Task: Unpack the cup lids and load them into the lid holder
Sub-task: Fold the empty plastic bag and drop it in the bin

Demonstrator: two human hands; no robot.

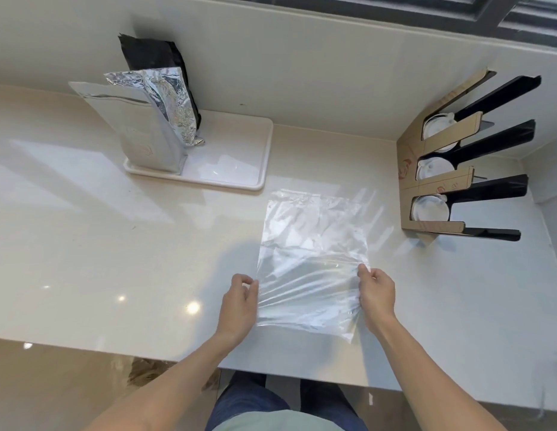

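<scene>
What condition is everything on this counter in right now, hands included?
Clear plastic bag: flat, looks empty, held at both side edges.
Left hand: pinches the bag's left edge.
Right hand: pinches its right edge.
Lid holder: lids in three slots.
Foil pouches: upright on white tray.

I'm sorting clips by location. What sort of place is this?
Probably a drinks prep counter in a café or kitchen: a lid holder with cup lids in its slots, foil pouches on a white tray, and a pale countertop under a window.
</scene>
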